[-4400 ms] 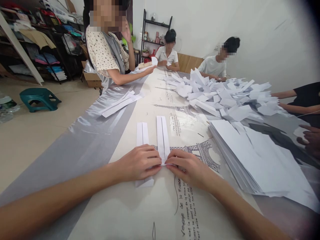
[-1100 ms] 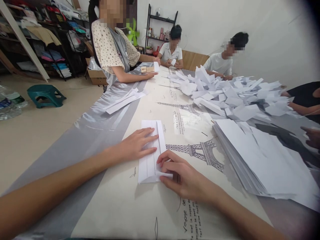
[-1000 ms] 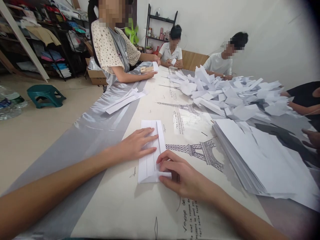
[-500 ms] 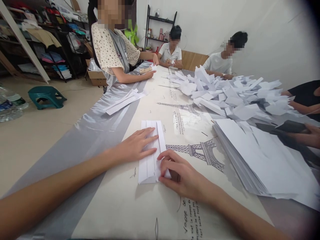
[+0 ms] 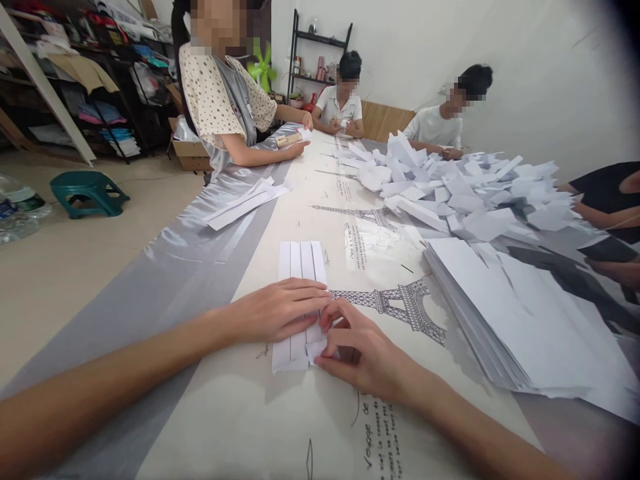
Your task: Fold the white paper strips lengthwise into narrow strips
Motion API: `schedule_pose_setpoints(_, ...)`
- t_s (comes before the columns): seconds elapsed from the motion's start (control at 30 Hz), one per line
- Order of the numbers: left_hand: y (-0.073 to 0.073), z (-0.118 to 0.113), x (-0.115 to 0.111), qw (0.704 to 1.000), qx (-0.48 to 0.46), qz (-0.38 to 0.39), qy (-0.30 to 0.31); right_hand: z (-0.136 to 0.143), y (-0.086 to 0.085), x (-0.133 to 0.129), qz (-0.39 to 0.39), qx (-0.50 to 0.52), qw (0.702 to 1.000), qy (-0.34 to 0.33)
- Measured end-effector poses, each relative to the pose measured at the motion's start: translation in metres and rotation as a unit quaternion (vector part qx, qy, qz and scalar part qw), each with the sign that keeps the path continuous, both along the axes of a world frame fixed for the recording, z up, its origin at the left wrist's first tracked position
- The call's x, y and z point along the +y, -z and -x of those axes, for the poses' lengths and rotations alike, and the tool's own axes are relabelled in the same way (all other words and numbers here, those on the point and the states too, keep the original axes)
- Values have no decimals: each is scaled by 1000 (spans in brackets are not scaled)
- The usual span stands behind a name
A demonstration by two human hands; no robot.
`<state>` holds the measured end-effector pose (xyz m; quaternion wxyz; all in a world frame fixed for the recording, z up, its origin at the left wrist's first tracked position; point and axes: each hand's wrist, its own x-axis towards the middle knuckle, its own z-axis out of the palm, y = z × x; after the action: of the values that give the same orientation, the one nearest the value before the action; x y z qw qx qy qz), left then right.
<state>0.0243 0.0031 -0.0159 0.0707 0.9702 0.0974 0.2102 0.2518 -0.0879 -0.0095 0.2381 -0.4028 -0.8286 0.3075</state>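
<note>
A white sheet of paper [image 5: 287,267] with several parallel lengthwise creases lies on the printed tablecloth in front of me. My left hand [image 5: 280,308] rests flat across its middle, fingers stretched out and reaching over to the right edge. At the near right corner, my right hand [image 5: 357,343] pinches the paper between thumb and fingers. A small flap stands up there beside the thumb. The fingers hide part of the paper's right side.
A thick stack of white paper [image 5: 540,313] lies to the right, with a heap of folded papers [image 5: 465,183] beyond it. Several paper strips [image 5: 247,203] lie at the left edge. Co-workers [image 5: 220,100] sit around the table. A green stool [image 5: 90,190] stands on the floor.
My left hand has slid toward me and to the right, its fingers now closer together and over the right edge. The right-hand fold lies flatter. My right hand stays at the near corner.
</note>
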Motion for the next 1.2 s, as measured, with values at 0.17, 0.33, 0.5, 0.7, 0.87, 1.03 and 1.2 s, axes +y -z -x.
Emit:
schedule_pose_setpoints(0.17,-3,3,0,996,33,86,11,-5,-4,1,-10,-25,999,-20)
schedule_pose_setpoints(0.33,-9,5,-5,994,60,89,-2,-14,-13,1,22,-55,998,-28)
schedule_pose_setpoints(0.5,-9,6,-5,995,69,72,-1,-19,-20,0,17,-91,995,-39)
schedule_pose_setpoints(0.7,-10,5,-3,995,67,74,3,-28,-28,-3,-34,-143,986,-84)
schedule_pose_setpoints(0.87,-9,5,-1,994,61,88,9,-23,-36,-11,-85,-188,974,-98)
schedule_pose_setpoints(1.03,-12,4,-5,991,51,121,3,-16,-36,-19,-141,-229,958,-102)
schedule_pose_setpoints(1.2,-14,1,-12,990,58,122,-31,-12,-37,-27,-173,-287,938,-89)
